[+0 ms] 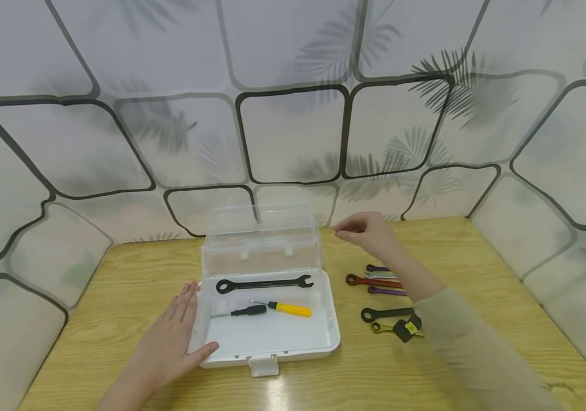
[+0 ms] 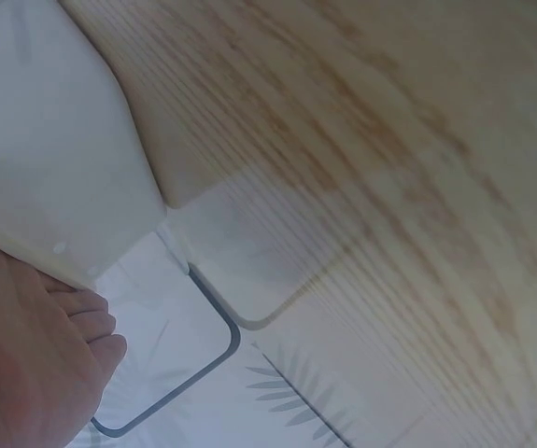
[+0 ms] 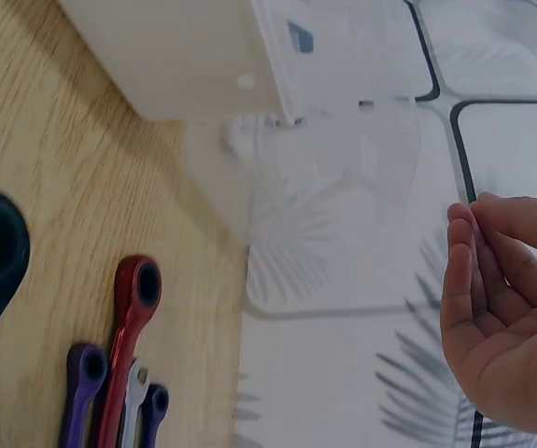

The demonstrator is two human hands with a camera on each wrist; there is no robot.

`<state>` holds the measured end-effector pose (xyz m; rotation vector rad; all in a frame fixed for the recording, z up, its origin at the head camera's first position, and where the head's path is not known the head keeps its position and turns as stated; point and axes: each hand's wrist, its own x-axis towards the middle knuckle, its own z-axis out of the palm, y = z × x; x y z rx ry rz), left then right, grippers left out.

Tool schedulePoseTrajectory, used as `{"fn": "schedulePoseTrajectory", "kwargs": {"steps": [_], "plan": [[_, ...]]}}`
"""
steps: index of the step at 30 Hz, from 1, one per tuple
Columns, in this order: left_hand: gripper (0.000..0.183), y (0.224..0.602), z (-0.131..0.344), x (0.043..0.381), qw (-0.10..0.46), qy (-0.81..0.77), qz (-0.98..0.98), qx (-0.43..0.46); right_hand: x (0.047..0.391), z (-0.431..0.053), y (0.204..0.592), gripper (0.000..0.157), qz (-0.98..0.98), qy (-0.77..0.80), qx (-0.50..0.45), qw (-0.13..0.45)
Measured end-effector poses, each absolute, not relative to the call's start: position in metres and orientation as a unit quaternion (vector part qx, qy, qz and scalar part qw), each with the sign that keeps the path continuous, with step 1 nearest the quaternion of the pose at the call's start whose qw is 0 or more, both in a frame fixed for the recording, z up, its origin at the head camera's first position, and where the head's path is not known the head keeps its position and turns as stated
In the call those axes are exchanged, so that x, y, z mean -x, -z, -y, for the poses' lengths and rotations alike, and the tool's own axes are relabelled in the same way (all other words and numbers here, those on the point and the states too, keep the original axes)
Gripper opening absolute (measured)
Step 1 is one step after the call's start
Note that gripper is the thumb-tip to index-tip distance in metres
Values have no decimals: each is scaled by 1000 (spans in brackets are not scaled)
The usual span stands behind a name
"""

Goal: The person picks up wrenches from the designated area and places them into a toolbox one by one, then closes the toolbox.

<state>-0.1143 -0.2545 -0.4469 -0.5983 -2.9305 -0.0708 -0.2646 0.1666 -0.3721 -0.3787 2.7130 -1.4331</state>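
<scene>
A white plastic toolbox (image 1: 272,337) stands with its clear lid (image 1: 262,240) swung back toward the wall. Inside lie a black combination wrench (image 1: 264,284), a screwdriver with a black handle (image 1: 249,310) and one with a yellow handle (image 1: 293,309). My left hand (image 1: 169,337) rests along the toolbox's left side, fingers straight and thumb over the front left corner. Raised past the lid's right edge, my right hand (image 1: 367,231) has its fingers curled and thumb tip against the index finger. Nothing shows between them in the right wrist view.
Right of the toolbox lie several wrenches on the wooden table (image 1: 144,268): a red wrench (image 3: 128,327), small purple and silver ones, a black wrench (image 1: 385,314) and a gold one. A small black piece with a yellow label (image 1: 407,328) overlaps the gold wrench. Patterned cloth (image 1: 293,137) surrounds the table.
</scene>
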Motion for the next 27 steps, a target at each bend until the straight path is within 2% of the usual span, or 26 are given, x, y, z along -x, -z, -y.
{"fn": "schedulePoseTrajectory", "kwargs": {"steps": [6,13,27], "plan": [[109,446,255,114,73,24,977,198,264,-187,378,24,-876,469,104,30],[109,445,254,115,70,22,978,195,266,-213,394,24,-886,457,83,10],[109,447,254,114,81,27,976,200,257,-264,436,37,-889,458,10,27]]}}
